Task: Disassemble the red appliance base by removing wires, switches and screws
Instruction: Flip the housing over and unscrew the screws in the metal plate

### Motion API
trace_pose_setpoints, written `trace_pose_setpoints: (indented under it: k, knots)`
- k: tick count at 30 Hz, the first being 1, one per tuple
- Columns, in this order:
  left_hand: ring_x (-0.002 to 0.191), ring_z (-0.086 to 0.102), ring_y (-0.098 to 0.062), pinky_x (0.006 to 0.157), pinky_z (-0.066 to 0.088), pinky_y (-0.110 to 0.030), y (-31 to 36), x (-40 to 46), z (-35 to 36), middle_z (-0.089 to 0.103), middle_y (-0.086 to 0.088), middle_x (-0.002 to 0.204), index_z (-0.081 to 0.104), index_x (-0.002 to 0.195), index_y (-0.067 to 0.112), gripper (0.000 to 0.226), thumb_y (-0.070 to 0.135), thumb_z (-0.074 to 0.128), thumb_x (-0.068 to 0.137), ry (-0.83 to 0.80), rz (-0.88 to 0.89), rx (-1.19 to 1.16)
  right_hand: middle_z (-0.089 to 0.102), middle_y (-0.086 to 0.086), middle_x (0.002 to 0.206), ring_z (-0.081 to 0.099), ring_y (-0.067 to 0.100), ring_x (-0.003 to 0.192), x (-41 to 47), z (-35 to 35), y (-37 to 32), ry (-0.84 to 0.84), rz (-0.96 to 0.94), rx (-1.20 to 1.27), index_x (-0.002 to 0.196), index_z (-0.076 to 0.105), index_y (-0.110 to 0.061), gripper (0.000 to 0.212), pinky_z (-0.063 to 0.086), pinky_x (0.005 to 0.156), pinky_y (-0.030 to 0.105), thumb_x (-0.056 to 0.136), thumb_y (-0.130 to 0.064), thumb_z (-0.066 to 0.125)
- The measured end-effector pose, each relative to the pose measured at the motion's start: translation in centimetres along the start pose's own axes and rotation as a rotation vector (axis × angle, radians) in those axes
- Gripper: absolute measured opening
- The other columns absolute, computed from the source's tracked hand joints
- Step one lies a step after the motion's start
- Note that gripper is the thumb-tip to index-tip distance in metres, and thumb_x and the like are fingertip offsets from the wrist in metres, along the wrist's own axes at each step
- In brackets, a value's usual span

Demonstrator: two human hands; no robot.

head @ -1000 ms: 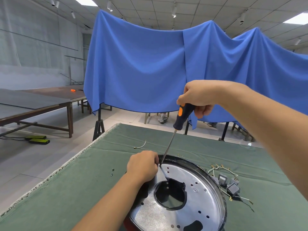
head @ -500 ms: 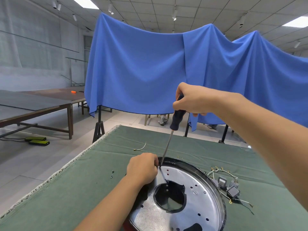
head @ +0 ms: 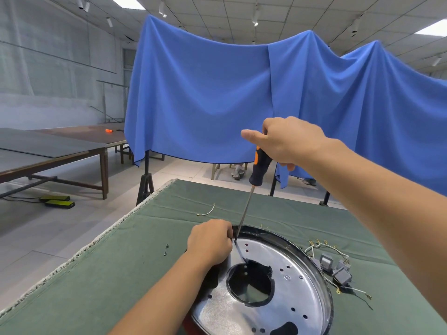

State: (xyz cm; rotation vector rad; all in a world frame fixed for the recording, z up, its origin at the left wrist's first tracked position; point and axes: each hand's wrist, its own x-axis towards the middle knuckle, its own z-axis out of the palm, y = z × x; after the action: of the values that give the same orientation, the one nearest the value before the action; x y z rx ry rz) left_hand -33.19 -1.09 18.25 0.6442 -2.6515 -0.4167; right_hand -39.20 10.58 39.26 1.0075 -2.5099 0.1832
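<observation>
The appliance base (head: 290,296) lies on the green cloth, showing a shiny metal plate with a dark centre hole and a black rim; a sliver of red shows at its lower edge. My left hand (head: 210,241) is closed on the rim at the plate's far left. My right hand (head: 286,141) grips the black-and-orange handle of a screwdriver (head: 250,197), thumb stretched out. The shaft slants down and its tip meets the plate edge right beside my left fingers. Removed switches with white wires (head: 332,267) lie to the right of the base.
Two small screws (head: 166,249) and a short loose wire (head: 206,211) lie on the green cloth (head: 121,274), whose left edge drops to the floor. A blue sheet (head: 205,93) hangs behind the table. Long tables (head: 48,151) stand at the left.
My right hand has turned on the screwdriver handle, with the thumb now stretched out and the orange stripe showing again. The tip stays at the same spot; my left hand has not moved.
</observation>
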Motion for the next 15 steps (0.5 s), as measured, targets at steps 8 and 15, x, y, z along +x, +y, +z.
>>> trace_pose_setpoints:
  k: [8, 15]
  knots:
    - [0.098, 0.061, -0.023, 0.078, 0.042, -0.030, -0.10, 0.12, 0.13, 0.065, 0.005, 0.110, 0.066, 0.101, 0.029, 0.029, 0.017, 0.047, 0.083, 0.008, -0.004, 0.000, 0.064, 0.000, 0.082, 0.062, 0.018, 0.060, 0.14, -0.10, -0.84, -0.176, 0.000, 0.357, 0.098, 0.047, -0.021, 0.021, 0.044, 0.054, 0.026, 0.089, -0.039, 0.045]
    - [0.099, 0.059, -0.022, 0.077, 0.041, -0.030, -0.11, 0.12, 0.16, 0.065, 0.006, 0.110, 0.065, 0.102, 0.029, 0.029, 0.017, 0.046, 0.083, 0.006, 0.002, 0.011, 0.059, 0.002, 0.063, 0.056, 0.021, 0.056, 0.21, 0.34, -1.02, -0.008, 0.040, 0.179, 0.081, 0.050, -0.015, 0.031, 0.035, 0.053, 0.025, 0.092, -0.043, 0.044]
